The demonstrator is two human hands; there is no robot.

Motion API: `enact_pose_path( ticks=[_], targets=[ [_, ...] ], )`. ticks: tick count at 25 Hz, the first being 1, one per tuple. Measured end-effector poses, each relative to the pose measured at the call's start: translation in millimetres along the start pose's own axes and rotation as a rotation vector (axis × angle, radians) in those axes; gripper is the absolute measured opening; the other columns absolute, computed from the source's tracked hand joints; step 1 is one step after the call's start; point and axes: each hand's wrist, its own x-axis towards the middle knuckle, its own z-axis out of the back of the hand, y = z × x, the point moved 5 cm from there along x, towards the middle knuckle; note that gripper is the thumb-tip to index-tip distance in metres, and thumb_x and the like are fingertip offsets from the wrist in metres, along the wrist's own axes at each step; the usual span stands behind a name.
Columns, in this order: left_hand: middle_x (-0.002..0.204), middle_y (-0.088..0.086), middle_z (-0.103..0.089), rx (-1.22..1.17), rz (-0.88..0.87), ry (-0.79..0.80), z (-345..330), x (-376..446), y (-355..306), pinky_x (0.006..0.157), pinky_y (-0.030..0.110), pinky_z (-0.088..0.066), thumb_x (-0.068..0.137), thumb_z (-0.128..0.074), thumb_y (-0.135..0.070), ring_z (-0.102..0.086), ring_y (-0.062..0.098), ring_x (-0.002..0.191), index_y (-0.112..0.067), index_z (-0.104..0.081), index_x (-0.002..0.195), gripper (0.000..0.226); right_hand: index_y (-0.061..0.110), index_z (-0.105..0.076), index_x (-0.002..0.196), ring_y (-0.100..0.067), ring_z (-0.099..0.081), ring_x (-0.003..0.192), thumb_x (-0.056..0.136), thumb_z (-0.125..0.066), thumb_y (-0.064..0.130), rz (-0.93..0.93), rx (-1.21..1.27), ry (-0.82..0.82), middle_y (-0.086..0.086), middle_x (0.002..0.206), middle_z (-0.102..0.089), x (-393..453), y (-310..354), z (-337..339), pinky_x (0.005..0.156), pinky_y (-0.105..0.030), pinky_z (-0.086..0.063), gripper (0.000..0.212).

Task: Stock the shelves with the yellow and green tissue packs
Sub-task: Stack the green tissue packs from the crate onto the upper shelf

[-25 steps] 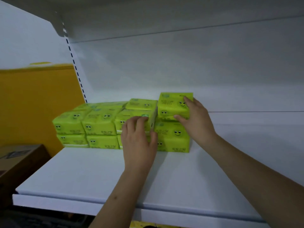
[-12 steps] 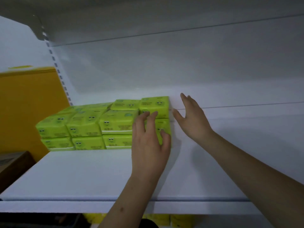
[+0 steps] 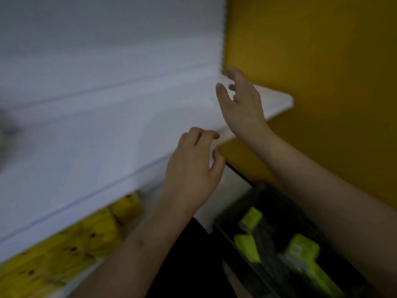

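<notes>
The view is blurred and turned to the right end of the white shelf (image 3: 107, 130). My left hand (image 3: 193, 168) hovers over the shelf's front edge with fingers loosely curled, holding nothing. My right hand (image 3: 240, 104) is raised above the shelf's right corner, fingers relaxed and empty. Yellow tissue packs (image 3: 86, 239) lie on the lower shelf at the bottom left. Green tissue packs (image 3: 300, 252) lie in a dark container at the bottom right. The green stack on the shelf is out of view.
A yellow panel (image 3: 322, 72) stands right of the shelf's end. The dark container (image 3: 268, 211) sits low beside the shelf, under my right forearm.
The view has swung right and down. Both hands have left the green stack and moved toward the shelf's right end, holding nothing.
</notes>
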Motion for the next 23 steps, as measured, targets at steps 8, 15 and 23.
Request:
enact_pose_path(
  ticks=[8, 15, 23],
  targets=[
    [0.115, 0.010, -0.050, 0.082, 0.083, 0.954, -233, -56, -39, 0.088, 0.043, -0.047, 0.095, -0.046, -0.041, -0.051, 0.030, 0.105, -0.018, -0.054, 0.125, 0.039, 0.011, -0.058, 0.118, -0.021, -0.056, 0.077, 0.102, -0.040, 0.024, -0.812, -0.259, 0.024, -0.007, 0.101, -0.061, -142, -293, 75, 0.064, -0.030, -0.043, 0.027],
    [0.127, 0.014, -0.050, 0.098, 0.307, 1.204, -317, -142, 41, 0.094, 0.044, -0.047, 0.093, -0.049, -0.039, -0.051, 0.033, 0.115, -0.013, -0.056, 0.124, 0.041, 0.000, -0.055, 0.129, -0.033, -0.052, 0.122, 0.097, -0.048, 0.019, -1.373, -0.252, 0.534, -0.020, 0.132, -0.056, -330, -418, -37, 0.097, -0.031, -0.042, 0.038],
    [0.115, 0.011, -0.055, -0.017, 0.480, 1.052, -355, -112, 76, 0.089, 0.043, -0.049, 0.093, -0.050, -0.033, -0.056, 0.030, 0.105, -0.012, -0.061, 0.114, 0.032, 0.010, -0.031, 0.149, -0.034, -0.047, 0.129, 0.084, -0.068, 0.036, -1.490, -0.273, 0.643, -0.015, 0.148, -0.042, -420, -528, -121, 0.105, -0.043, -0.042, 0.080]
  ],
)
